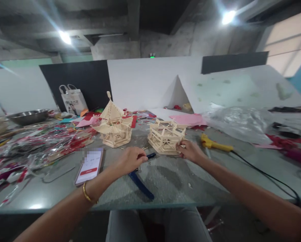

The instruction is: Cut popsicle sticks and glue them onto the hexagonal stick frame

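Wooden stick frame (163,137) sits mid-tabletop (177,193), right hand (190,152) fingers pinching its right side, left hand (130,159) fingers curled by blue-handled pliers (142,187), grip unclear: squeeze lightly, keep base flat.

- Stretches out as a grey worktop (190,195), scuffed toward the near edge.
- Bears, by that edge, a phone (90,166) left of middle and a blue-handled tool (141,186), partly hidden.
- Carries mid-surface a roofed stick model (115,130) and an open stick frame (165,138).
- Holds a yellow glue gun (217,145) toward the right edge, glossy packets (65,141) toward the left.
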`<state>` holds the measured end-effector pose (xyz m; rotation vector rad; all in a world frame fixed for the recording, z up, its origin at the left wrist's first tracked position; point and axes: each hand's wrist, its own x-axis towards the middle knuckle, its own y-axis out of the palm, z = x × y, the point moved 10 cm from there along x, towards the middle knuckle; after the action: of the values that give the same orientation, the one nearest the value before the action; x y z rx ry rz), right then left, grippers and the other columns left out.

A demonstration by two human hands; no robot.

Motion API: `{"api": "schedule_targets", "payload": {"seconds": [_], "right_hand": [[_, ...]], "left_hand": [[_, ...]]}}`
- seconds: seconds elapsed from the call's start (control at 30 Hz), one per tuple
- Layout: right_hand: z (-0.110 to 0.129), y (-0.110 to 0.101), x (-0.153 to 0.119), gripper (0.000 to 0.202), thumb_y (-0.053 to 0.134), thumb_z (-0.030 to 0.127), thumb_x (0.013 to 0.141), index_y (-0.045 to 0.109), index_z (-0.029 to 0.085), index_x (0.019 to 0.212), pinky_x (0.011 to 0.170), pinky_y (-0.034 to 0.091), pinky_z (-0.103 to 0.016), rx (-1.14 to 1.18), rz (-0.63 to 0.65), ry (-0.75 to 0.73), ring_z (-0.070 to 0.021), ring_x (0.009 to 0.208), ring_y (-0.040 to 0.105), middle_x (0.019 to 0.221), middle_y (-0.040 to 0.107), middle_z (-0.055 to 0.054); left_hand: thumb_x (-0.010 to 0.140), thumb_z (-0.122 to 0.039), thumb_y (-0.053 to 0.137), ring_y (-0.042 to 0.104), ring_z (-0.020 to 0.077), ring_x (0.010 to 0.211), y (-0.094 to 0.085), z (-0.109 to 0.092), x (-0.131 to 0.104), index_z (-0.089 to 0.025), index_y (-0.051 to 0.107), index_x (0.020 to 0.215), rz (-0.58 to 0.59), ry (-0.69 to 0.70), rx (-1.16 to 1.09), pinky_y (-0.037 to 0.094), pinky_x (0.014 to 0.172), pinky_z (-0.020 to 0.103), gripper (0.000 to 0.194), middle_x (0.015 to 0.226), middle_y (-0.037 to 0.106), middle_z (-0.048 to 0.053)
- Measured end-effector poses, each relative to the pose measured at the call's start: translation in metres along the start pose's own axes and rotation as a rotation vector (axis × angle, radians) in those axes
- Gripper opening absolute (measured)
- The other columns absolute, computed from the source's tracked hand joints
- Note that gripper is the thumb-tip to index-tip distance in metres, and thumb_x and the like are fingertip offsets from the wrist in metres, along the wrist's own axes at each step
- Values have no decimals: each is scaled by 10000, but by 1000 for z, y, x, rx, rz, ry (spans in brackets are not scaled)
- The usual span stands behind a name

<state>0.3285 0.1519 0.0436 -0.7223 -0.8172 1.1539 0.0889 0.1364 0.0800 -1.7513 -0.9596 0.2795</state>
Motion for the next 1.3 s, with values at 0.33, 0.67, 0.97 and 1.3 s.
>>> {"api": "schedule_targets", "payload": {"seconds": [0.33,0.67,0.97,1.3], "right_hand": [[37,-37,-66,245,423,296,876,633,180,925,725,434,-278,-169,-235,-290,-170,763,610,926,665,-76],[86,11,-89,259,404,277,900,620,163,987,645,438,-321,-398,-8,-456,-216,824,622,1058,629,-118],[156,57,-85,266,376,223,907,634,169,933,572,398,-325,-576,82,-656,-213,711,611,896,638,-122],[176,89,-60,594,363,505,918,522,45,1260,906,359,-423,-491,36,-716,-312,1068,528,1126,611,-196]], "left_hand": [[767,-345,540,550,127,598,-21,7,30,-178,655,753,-164,-123,-165,371,592,229,203,632,636,-10],[890,-364,334,434,112,536,-39,19,18,-190,394,564,-349,-275,15,289,556,239,374,504,417,-35],[834,-218,445,606,183,867,-48,38,21,-179,640,971,-349,-234,278,415,767,277,242,924,683,59],[673,-110,576,666,217,819,14,67,76,-91,716,721,114,-208,348,475,718,247,149,819,724,132]]}}
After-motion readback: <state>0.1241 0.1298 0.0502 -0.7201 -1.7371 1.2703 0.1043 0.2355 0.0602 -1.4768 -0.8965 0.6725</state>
